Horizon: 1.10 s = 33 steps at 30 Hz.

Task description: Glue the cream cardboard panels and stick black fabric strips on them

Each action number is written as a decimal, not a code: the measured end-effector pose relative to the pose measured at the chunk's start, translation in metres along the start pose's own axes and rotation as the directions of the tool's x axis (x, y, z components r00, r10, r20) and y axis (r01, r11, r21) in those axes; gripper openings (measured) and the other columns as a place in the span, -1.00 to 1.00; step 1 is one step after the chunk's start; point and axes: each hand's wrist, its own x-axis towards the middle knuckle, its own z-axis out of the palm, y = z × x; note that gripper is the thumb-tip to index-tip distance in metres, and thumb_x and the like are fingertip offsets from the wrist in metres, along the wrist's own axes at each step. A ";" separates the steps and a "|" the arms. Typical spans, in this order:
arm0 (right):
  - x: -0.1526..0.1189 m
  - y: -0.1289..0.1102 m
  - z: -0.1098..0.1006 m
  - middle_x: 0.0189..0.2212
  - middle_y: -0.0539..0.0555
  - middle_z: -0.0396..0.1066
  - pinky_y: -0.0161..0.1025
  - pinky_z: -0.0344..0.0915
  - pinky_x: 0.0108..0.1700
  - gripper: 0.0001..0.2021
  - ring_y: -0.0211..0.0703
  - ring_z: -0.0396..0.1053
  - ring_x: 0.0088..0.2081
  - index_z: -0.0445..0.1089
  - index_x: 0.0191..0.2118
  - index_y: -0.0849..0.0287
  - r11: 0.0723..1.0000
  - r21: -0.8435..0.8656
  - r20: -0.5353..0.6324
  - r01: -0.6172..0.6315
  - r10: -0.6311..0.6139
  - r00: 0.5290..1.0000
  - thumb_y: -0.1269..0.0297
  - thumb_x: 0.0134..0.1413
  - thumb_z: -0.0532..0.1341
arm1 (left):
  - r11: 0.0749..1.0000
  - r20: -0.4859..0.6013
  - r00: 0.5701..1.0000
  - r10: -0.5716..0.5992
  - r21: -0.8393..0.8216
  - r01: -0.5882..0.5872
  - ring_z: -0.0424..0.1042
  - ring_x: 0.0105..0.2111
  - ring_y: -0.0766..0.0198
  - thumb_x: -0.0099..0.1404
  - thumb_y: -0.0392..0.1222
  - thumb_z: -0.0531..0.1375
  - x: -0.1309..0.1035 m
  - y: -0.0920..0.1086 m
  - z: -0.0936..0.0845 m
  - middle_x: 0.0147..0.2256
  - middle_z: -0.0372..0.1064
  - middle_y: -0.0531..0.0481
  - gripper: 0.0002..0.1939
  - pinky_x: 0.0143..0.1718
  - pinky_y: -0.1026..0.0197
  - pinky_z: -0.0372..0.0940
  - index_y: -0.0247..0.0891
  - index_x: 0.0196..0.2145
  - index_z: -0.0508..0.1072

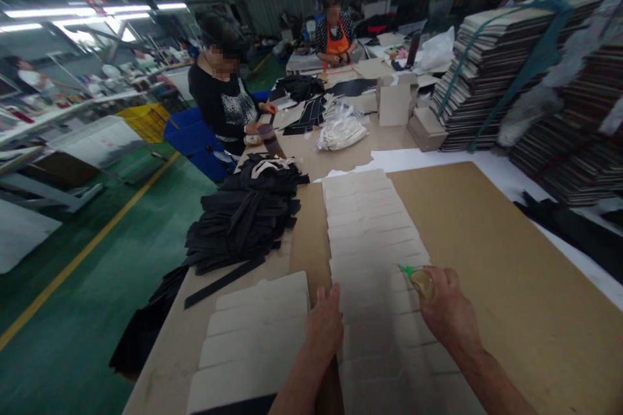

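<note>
- Hangs over the left edge of the tabletop (170, 353): a dark bundle (146, 321), likely to slide floorward if snagged by a passing sleeve.
- Lies just beyond, loosely heaped: a pile of black strips (241, 220), prone to spilling onto the nearer pale pieces (260, 311) if nudged.
- Rests near the inner edge of those pieces, fingers loosely open with no object visible in the grip: the left hand (325, 324). Cannot tell how firmly it presses, if at all; risks dragging either group askew with a careless sweep of the wrist.
- Runs away lengthwise between both hands, closely overlapped: a long row of pale pieces (370, 240). Could shift out of line from one sideways bump, given such narrow exposed bands.
- Points over the right edge of the row: the green tip (405, 270) of a small yellowish container (422, 284). Might smear or drip, if filled with liquid; cannot tell the contents.
- Grips that container, fingers closed around it: the right hand (450, 311). Could catch a piece by dipping too low, or mark the brown board (491, 233) alongside by straying right.
</note>
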 end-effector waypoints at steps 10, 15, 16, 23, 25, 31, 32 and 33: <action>0.004 0.019 -0.002 -0.17 0.06 0.26 -0.28 0.04 -0.49 -0.79 -0.26 0.23 -0.48 0.24 -0.02 0.10 0.999 0.001 -0.027 -0.049 0.049 0.998 0.20 0.27 0.15 | 0.999 0.040 0.999 -0.026 0.025 0.025 0.37 0.04 0.09 0.32 -0.37 0.08 0.000 0.002 -0.005 0.29 0.00 -0.32 -0.32 -0.05 0.18 0.29 -0.17 0.35 0.02; 0.003 0.023 -0.002 -0.18 0.05 0.25 -0.29 0.04 -0.49 -0.79 -0.26 0.23 -0.47 0.24 -0.03 0.11 0.998 0.000 -0.047 -0.056 0.056 0.997 0.21 0.28 0.14 | 0.999 0.049 0.998 -0.039 0.029 0.038 0.36 0.07 0.10 0.33 -0.38 0.07 0.000 0.003 -0.007 0.30 -0.02 -0.32 -0.32 -0.03 0.19 0.29 -0.17 0.36 0.01; 0.002 0.021 -0.001 -0.17 0.05 0.25 -0.30 0.04 -0.48 -0.80 -0.27 0.23 -0.47 0.24 -0.03 0.11 0.999 0.011 -0.036 -0.038 0.039 0.999 0.23 0.28 0.14 | 0.999 0.049 0.998 -0.039 0.032 0.037 0.35 0.09 0.11 0.33 -0.38 0.07 0.000 0.003 -0.007 0.30 -0.03 -0.32 -0.32 -0.01 0.20 0.28 -0.17 0.36 0.00; 0.009 0.033 -0.004 -0.16 0.07 0.25 -0.30 0.04 -0.48 -0.77 -0.27 0.21 -0.47 0.24 -0.01 0.12 0.992 -0.001 -0.056 -0.124 0.124 0.991 0.19 0.28 0.14 | 0.998 0.048 0.998 -0.041 0.049 0.038 0.35 0.08 0.14 0.34 -0.37 0.06 -0.001 0.004 -0.010 0.27 0.02 -0.27 -0.34 -0.01 0.24 0.28 -0.16 0.35 0.02; 0.009 0.035 -0.003 -0.16 0.06 0.25 -0.30 0.05 -0.48 -0.76 -0.27 0.21 -0.46 0.24 -0.01 0.12 0.991 0.004 -0.056 -0.132 0.132 0.990 0.17 0.28 0.15 | 0.998 0.047 0.998 -0.037 0.046 0.035 0.36 0.06 0.15 0.35 -0.36 0.06 -0.001 0.004 -0.010 0.26 0.04 -0.26 -0.35 -0.03 0.24 0.29 -0.16 0.35 0.01; 0.003 0.033 0.001 -0.15 0.05 0.26 -0.30 0.05 -0.47 -0.79 -0.27 0.22 -0.46 0.23 -0.02 0.09 0.995 0.054 -0.024 -0.086 0.087 0.996 0.19 0.28 0.14 | 0.998 0.050 0.997 -0.055 0.041 0.052 0.38 0.04 0.12 0.34 -0.35 0.07 0.000 0.005 -0.009 0.28 0.01 -0.26 -0.34 -0.03 0.19 0.30 -0.13 0.35 0.02; 0.004 0.034 0.001 -0.15 0.05 0.26 -0.30 0.05 -0.48 -0.78 -0.27 0.21 -0.47 0.24 -0.02 0.09 0.993 0.050 -0.036 -0.108 0.110 0.993 0.17 0.27 0.15 | 0.998 0.052 0.997 -0.057 0.041 0.054 0.38 0.04 0.11 0.34 -0.35 0.07 0.000 0.005 -0.009 0.28 0.01 -0.26 -0.33 -0.03 0.19 0.30 -0.12 0.35 0.02; 0.005 0.035 0.000 -0.15 0.05 0.26 -0.30 0.04 -0.48 -0.77 -0.27 0.21 -0.47 0.24 -0.03 0.09 0.990 0.044 -0.050 -0.134 0.136 0.989 0.16 0.27 0.16 | 0.998 0.055 0.997 -0.060 0.041 0.057 0.39 0.03 0.11 0.34 -0.35 0.07 0.000 0.005 -0.010 0.28 0.01 -0.26 -0.33 -0.04 0.19 0.31 -0.12 0.35 0.02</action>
